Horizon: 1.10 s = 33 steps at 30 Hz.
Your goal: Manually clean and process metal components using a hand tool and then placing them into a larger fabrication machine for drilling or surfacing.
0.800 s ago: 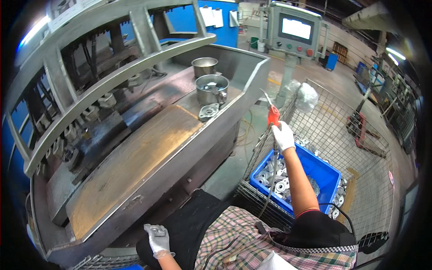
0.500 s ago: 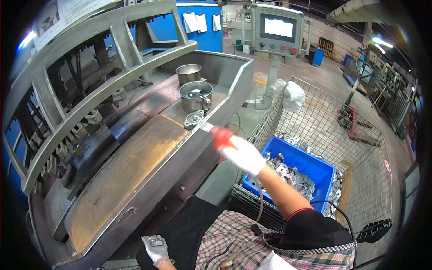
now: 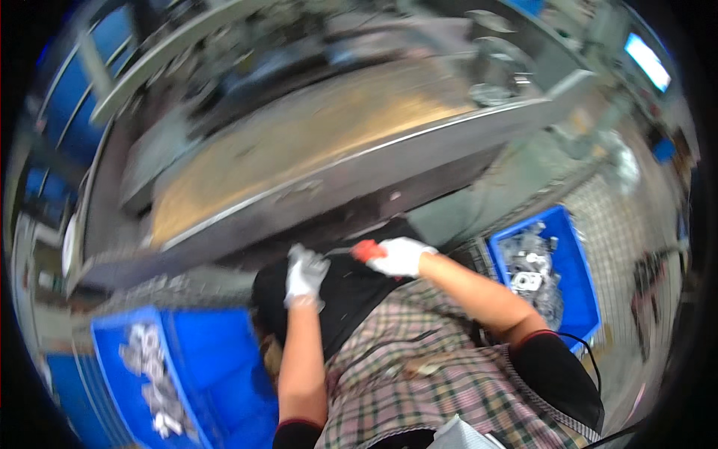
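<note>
My right hand (image 3: pixel 400 257), in a white glove, is closed around a tool with a red handle (image 3: pixel 368 251); a thin metal shaft points from it toward my left hand. Its exact kind is blurred. Also gloved, my left hand (image 3: pixel 304 275) is closed over my lap, with what looks like a small grey metal part (image 3: pixel 301 254) at its fingers. The tool's tip is close to that part; I cannot tell whether they touch. A plaid apron (image 3: pixel 389 359) covers my lap below both hands.
Ahead stands a machine bed with a worn tan board (image 3: pixel 314 142) and a raised metal edge. A metal pot (image 3: pixel 497 63) sits at its right end. Blue bins with grey metal parts stand at right (image 3: pixel 591 280) and left (image 3: pixel 173 367). A lit screen (image 3: pixel 648 61) is far right.
The view has swung left and down. My right hand has come back from the machine's edge to my lap, beside my left hand. My left hand has risen a little, and the left bins show.
</note>
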{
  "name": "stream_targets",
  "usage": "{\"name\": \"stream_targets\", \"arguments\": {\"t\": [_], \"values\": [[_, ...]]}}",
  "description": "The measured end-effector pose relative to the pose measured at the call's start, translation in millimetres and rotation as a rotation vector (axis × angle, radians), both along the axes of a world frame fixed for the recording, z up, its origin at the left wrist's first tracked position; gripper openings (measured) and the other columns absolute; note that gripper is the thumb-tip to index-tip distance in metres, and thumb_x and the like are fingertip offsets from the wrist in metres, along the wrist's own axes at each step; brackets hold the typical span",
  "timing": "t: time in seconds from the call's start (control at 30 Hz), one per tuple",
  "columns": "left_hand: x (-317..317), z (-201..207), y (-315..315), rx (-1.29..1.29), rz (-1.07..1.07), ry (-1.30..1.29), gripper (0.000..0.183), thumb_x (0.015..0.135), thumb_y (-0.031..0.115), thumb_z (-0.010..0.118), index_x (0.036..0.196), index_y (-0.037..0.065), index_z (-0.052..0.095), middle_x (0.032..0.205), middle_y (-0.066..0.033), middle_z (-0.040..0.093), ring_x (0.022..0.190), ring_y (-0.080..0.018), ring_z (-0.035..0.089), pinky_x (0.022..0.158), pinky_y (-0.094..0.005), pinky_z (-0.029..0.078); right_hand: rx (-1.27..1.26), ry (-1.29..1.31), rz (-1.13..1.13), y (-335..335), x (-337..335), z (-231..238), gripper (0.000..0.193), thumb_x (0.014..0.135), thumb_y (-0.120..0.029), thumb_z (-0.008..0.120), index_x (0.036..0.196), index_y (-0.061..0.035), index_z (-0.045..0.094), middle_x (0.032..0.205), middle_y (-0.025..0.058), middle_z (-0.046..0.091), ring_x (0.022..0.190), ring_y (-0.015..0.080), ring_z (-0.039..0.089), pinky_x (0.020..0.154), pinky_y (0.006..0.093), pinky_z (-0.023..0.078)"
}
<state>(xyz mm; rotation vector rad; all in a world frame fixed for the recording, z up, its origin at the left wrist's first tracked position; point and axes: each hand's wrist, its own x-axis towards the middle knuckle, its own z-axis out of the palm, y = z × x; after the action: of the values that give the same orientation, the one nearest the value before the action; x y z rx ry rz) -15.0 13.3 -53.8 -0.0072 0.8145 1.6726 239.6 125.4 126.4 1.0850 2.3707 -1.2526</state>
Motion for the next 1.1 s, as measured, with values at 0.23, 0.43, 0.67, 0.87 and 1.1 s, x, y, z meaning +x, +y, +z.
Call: {"name": "stream_targets", "arguments": {"t": [0.23,0.43,0.67,0.87,1.1], "values": [[13.6,23.1,-10.1,0.009,0.163,-0.160,0.019,0.096,0.041,0.054,0.089,0.023,0.056,0.066,0.0040,0.046,0.070,-0.0209,0.048,0.070,-0.0377,0.040,0.073,0.022,0.071,-4.1,-10.3,-26.1,0.049,0.087,-0.049,0.055,0.095,-0.0014,0.061,0.081,0.0184,0.068,0.082,0.0348,0.067,0.078,0.0414,0.050],[17.7,37.5,-15.4,-0.244,0.217,-0.133,0.019,0.095,0.044,0.054,0.109,0.032,0.059,0.095,0.0048,0.059,0.089,-0.0217,0.058,0.083,-0.0420,0.043,-0.076,-0.006,0.060,-10.5,-17.0,-16.3,0.045,0.087,-0.046,0.056,0.093,-0.0013,0.060,0.074,0.0153,0.067,0.069,0.0290,0.067,0.071,0.0380,0.051],[15.6,26.5,-14.1,-0.177,0.190,-0.110,0.023,0.095,0.050,0.051,0.108,0.032,0.059,0.093,0.0064,0.060,0.089,-0.0213,0.057,0.091,-0.0461,0.038,-0.046,-0.018,0.072,-15.0,-23.5,-15.0,0.043,0.088,-0.044,0.056,0.093,-0.0015,0.060,0.072,0.0141,0.067,0.064,0.0273,0.067,0.069,0.0376,0.051],[15.5,26.0,-13.8,-0.126,0.208,-0.151,0.028,0.095,0.051,0.050,0.097,0.027,0.062,0.089,0.0015,0.061,0.083,-0.0251,0.056,0.076,-0.0409,0.046,-0.096,-0.007,0.066,-15.6,-24.6,-15.4,0.043,0.088,-0.043,0.056,0.092,-0.0007,0.059,0.069,0.0128,0.066,0.064,0.0263,0.067,0.068,0.0368,0.051],[15.4,27.4,-13.1,-0.081,0.194,-0.238,0.028,0.095,0.051,0.049,0.094,0.026,0.061,0.084,0.0027,0.058,0.078,-0.0235,0.053,0.078,-0.0384,0.044,-0.096,-0.015,0.061,-5.2,-21.3,-31.9,0.044,0.088,-0.044,0.056,0.091,-0.0004,0.060,0.069,0.0134,0.067,0.065,0.0271,0.067,0.067,0.0366,0.051]]}}
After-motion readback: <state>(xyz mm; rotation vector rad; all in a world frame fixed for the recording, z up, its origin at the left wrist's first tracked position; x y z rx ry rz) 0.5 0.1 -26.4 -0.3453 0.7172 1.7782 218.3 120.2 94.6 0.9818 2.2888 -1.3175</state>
